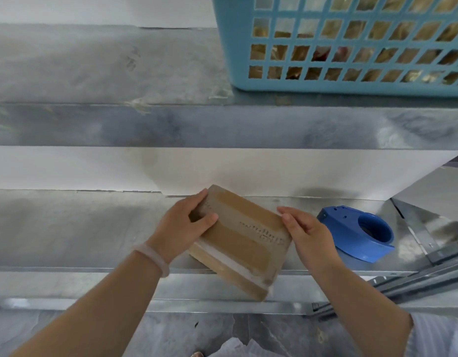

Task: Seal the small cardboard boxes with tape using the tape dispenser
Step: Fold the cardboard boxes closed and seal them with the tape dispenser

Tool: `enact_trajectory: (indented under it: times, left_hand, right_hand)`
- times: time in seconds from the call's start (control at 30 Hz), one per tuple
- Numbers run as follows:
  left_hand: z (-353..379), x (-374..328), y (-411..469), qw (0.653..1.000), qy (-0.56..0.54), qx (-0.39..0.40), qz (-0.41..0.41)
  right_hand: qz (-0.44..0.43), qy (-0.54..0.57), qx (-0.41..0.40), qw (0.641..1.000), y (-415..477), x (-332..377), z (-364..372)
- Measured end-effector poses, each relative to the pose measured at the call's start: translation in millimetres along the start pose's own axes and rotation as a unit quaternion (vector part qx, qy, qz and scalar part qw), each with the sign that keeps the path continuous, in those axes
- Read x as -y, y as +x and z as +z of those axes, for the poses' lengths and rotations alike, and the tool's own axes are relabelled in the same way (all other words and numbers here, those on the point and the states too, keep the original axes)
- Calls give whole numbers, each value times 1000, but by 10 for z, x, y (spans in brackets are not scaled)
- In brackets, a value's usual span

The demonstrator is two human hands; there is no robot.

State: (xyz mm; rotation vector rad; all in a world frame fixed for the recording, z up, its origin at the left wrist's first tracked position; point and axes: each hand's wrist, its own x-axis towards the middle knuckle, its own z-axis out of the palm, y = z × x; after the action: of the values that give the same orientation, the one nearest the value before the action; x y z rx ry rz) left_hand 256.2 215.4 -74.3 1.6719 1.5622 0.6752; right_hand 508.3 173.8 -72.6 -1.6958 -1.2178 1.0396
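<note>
A small flat cardboard box (244, 240) is held tilted over the front of the metal shelf (68, 228). Brown tape runs along its top and a pale strip shows on its near side. My left hand (185, 228) grips the box's far left corner, thumb on top and fingers curled round the edge. With straight fingers, my right hand (309, 235) rests against the box's right edge. The blue tape dispenser (359, 233) lies on the shelf just right of my right hand, and neither hand touches it.
A light blue plastic basket (351, 81) with several packed items stands on the upper shelf at the top right. A white wall panel (222, 171) backs the lower shelf. Metal rails (416, 279) cross the lower right. The floor lies below.
</note>
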Motion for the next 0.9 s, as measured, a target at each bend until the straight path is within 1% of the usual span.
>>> enact_trajectory:
  times: [0.07, 0.13, 0.17, 0.23, 0.27, 0.33, 0.4, 0.47, 0.53, 0.57, 0.63, 0.73, 0.77, 0.83, 0.9]
  left_hand:
    - [27, -29, -38, 999, 36, -30, 0]
    - [108, -38, -131, 996, 41, -72, -13]
    - [155, -42, -181, 996, 34, -84, -23]
    - [232, -42, -242, 994, 46, -94, -33]
    - [251, -47, -254, 994, 54, -88, -33]
    - [257, -47, -240, 997, 15, -67, -39]
    - [250, -60, -219, 998, -36, -34, -42]
    - [258, -69, -210, 999, -28, -26, -29]
    - [274, -78, -207, 999, -21, -33, -27]
    - [279, -76, -201, 998, -34, -35, -30]
    - [279, -68, -199, 990, -119, -43, -56]
    - [284, -70, -218, 964, -242, -56, -94]
    - [300, -60, -224, 955, -276, -52, -99]
    - [317, -18, -218, 940, -321, -34, -110]
    - [297, -3, -198, 932, -342, -24, -120]
  right_hand:
    - [24, 0, -66, 998, 6, 48, 33]
    - [45, 18, -85, 995, -64, 39, 97]
    - [50, 27, -71, 996, -109, 17, 136]
    - [69, 46, -10, 996, -188, 17, 194]
    - [81, 57, 18, 995, -200, 24, 195]
    - [103, 68, 54, 991, -164, 52, 151]
    - [122, 78, 72, 987, -91, 68, 113]
    - [125, 78, 75, 986, -34, 84, 96]
    - [110, 53, 74, 990, 18, 88, 86]
    - [103, 48, 68, 991, 35, 92, 85]
    - [95, 57, 42, 993, 40, 64, 104]
    - [89, 108, -22, 990, -2, -55, 163]
    - [96, 136, -28, 986, -14, -81, 177]
    - [122, 191, -11, 974, -22, -80, 193]
    - [141, 206, 20, 968, -14, -52, 169]
